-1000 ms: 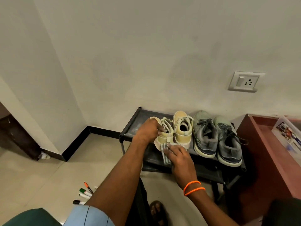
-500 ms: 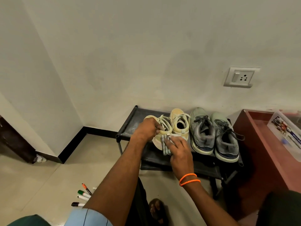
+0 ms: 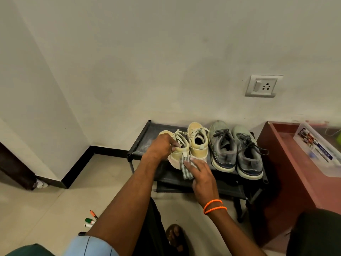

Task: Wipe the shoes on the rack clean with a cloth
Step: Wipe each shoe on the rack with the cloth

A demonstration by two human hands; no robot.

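A low black shoe rack [image 3: 143, 140] stands against the wall with two pairs on its top shelf. My left hand [image 3: 162, 146] grips the left cream sneaker [image 3: 177, 155] at its opening, fingers curled inside. My right hand [image 3: 200, 172] presses a grey-and-white striped cloth [image 3: 185, 168] against that sneaker's heel. The second cream sneaker [image 3: 197, 141] sits beside it. Two grey sneakers [image 3: 223, 146], [image 3: 248, 154] stand to the right, untouched.
A reddish-brown cabinet [image 3: 273, 154] stands right of the rack with a clear plastic box [image 3: 319, 146] on it. Several markers [image 3: 90, 220] lie on the tiled floor at lower left. A wall socket [image 3: 263, 85] sits above the shoes. My sandalled foot [image 3: 175, 237] is below the rack.
My right hand with the cloth slid a little along the heel of the left cream sneaker. My left hand kept its grip on the shoe.
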